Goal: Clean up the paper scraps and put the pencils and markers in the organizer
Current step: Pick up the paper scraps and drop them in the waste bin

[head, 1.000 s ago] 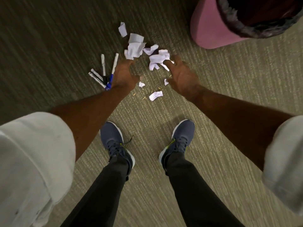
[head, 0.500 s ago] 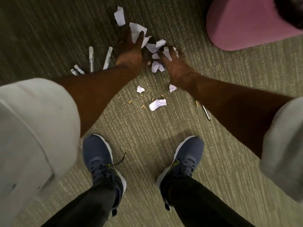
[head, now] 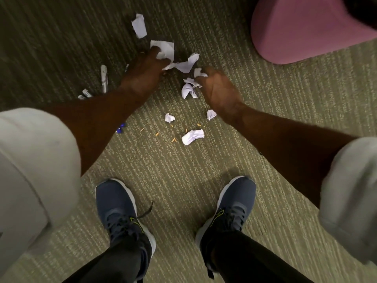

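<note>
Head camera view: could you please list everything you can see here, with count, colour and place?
paper scraps: about nine, white, scattered on the carpet ahead of the shoes, several under the hands
markers: about four partly hidden, white barrels, left of the left forearm
blue cap: one, blue, peeking out beside the left forearm
shavings: several, orange, near the closest scrap
seat: one, pink, top right
carpet: one, olive green, throughout
shoes: two, navy, bottom centre
left hand: one, on a large scrap
right hand: one, fingers pinching scraps
</note>
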### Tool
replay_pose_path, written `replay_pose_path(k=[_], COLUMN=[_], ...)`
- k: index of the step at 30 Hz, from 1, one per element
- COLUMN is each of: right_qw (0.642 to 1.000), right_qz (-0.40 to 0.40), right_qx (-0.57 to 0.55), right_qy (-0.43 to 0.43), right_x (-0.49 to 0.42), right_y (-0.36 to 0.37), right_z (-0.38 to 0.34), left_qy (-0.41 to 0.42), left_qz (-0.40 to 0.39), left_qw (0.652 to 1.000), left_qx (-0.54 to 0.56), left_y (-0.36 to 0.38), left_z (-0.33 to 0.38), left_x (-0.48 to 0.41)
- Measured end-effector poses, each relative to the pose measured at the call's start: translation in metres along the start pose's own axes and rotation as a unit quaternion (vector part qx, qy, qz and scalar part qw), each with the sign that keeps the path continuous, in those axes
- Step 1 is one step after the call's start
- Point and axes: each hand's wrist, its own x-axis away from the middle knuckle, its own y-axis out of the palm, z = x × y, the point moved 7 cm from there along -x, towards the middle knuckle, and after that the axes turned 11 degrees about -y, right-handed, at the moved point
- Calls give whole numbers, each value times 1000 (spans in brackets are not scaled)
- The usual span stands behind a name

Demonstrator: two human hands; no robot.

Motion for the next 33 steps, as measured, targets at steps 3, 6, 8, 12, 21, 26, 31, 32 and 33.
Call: replay_pose_path(k=[3,6,8,12,21,26,31,32,33], right_qw=[998,992,991,991,983,976,976,974,968], right_qz=[20,31,31,34,73,95,118,126,139], right_qx=[-30,-50,-65,-74,-112,-131,-100,-101,-112], right_qy=[60,109,109,103,126,143,153,159,175], right_x=[2,12,21,41,80,95,110,114,118], right_y=[-15,-35,-53,-93,-192,-246,-295,-304,-312], right_z=[-2,-7,-14,-27,-48,-45,-34,-29,-22], left_qy=[-22,-36,-44,-51,-52,-52,-48,-45,-38], left_qz=[16,38,41,45,14,39,103,107,108], left_qw=[1000,998,994,993,988,986,979,979,979], left_qx=[12,45,87,100,147,151,169,167,169], left_y=[-3,-23,-43,-83,-173,-228,-273,-278,-284], left_z=[-5,2,10,22,56,78,110,117,126], left_x=[12,37,50,77,125,140,152,151,150])
